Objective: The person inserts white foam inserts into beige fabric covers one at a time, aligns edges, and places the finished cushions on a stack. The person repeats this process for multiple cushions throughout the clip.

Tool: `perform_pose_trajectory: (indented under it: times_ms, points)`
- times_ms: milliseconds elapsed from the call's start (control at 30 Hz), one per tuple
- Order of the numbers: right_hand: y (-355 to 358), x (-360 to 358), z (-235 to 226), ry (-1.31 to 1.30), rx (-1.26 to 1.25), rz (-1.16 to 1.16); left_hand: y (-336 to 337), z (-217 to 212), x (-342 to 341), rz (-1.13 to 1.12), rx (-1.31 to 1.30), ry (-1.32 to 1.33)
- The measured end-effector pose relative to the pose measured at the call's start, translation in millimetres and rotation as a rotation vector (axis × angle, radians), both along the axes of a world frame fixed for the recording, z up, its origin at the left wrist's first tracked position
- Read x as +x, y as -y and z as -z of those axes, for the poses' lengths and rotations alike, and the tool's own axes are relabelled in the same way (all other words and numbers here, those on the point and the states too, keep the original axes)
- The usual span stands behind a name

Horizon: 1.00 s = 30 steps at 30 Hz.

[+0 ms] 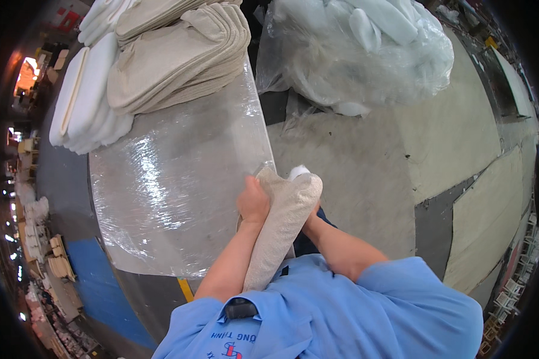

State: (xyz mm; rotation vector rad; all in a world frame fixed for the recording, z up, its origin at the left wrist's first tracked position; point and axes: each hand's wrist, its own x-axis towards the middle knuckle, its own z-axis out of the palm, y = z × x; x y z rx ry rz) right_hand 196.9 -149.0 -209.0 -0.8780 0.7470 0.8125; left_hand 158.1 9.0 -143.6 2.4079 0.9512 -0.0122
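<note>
Beige cover held upright between two hands at the bench's right edge

Around: stack of beige fabric pieces [179, 69] on the far part of the bench [191, 173], with white padding [90, 90] piled against its left side, partly overhanging the bench's left edge. Beyond the bench's right edge, a big clear plastic bag [365, 57] bulges with white pieces. Near end of the bench lies bare in front of the person.

In hand: the beige cover [284, 221] stands before the torso, lower end against the blue shirt [365, 305], upper end by the bench's edge. White stuffing [298, 172] shows at its top. Left hand [254, 202]: grip clamped on the cover's left border. Right hand [311, 218] is behind the cover's right side, mostly blocked by it; cannot tell how its grip stands.

Room: grey floor [353, 161], pale flat sheets [491, 209] laid over it at right, dark gaps between. Blue floor patch [105, 287] at left, yellow stripe [185, 289] near the bench's close edge. Rims of the view cluttered, too small to sort.

Materials: bench film-wrapped, glossy, wrinkled, glaring. Cover nubbly, long, rounded at the top. Stacked pieces flat, round-cornered, layered. Padding thick, soft, fuzzy-edged.
</note>
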Motion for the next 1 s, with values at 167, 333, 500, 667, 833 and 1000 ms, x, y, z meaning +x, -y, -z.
perform_pose_trajectory:
  times_ms: [167,333,500,667,833,1000]
  points:
    - [-15,-1,-14,0.027,0.27,0.053,4,-4,2,0.068,-0.145,0.06]
    - [-5,-2,-33,0.038,0.421,0.024,12,-5,19,0.068,-0.209,0.059]
    - [1,2,-34,0.072,0.442,-0.052,4,-2,21,0.033,-0.132,0.019]
    - [0,8,-48,0.031,0.507,-0.11,-7,-17,2,0.058,-0.246,-0.002]
    - [1,8,-65,0.067,0.218,-0.22,-20,-16,-85,0.022,-0.45,-0.092]
    - [-21,56,-40,0.028,0.185,0.039,-28,-33,-31,-0.058,-0.373,0.029]
